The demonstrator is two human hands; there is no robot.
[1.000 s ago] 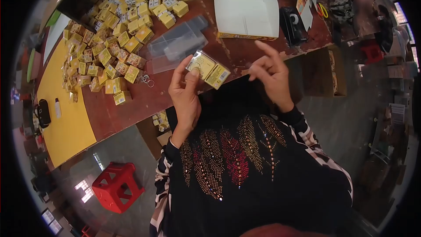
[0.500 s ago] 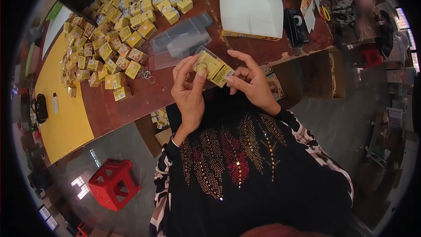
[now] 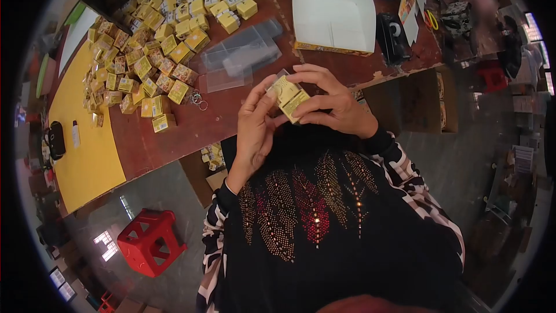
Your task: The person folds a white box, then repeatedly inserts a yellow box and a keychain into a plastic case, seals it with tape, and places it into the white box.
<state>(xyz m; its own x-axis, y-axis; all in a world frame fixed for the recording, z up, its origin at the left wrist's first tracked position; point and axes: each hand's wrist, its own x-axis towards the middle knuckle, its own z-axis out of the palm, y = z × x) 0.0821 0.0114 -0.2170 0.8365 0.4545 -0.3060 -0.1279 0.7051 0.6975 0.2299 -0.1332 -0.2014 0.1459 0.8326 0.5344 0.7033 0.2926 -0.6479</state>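
Observation:
Between my two hands, above the front edge of the table, is a small yellow printed box [image 3: 294,106] with clear plastic showing at its upper end. My left hand [image 3: 256,127] pinches its left side, thumb on the near face. From the right, my right hand [image 3: 341,107] closes on the box, with the fingers over its upper and right parts and the thumb below. Part of the box is covered by these fingers. Just beyond my hands lie clear plastic trays [image 3: 243,55]. Metal rings [image 3: 199,101] rest to the left.
Many small yellow boxes [image 3: 142,66] are heaped across the left and back of the table [image 3: 168,139]. An open white carton [image 3: 333,8] stands behind, beside a black object [image 3: 392,37]. Below are cardboard boxes [image 3: 399,101] and a red stool [image 3: 152,242].
My right hand, apart with fingers spread before, has come in and closed over the box. The box and my left hand have shifted slightly right, and the box stands more upright.

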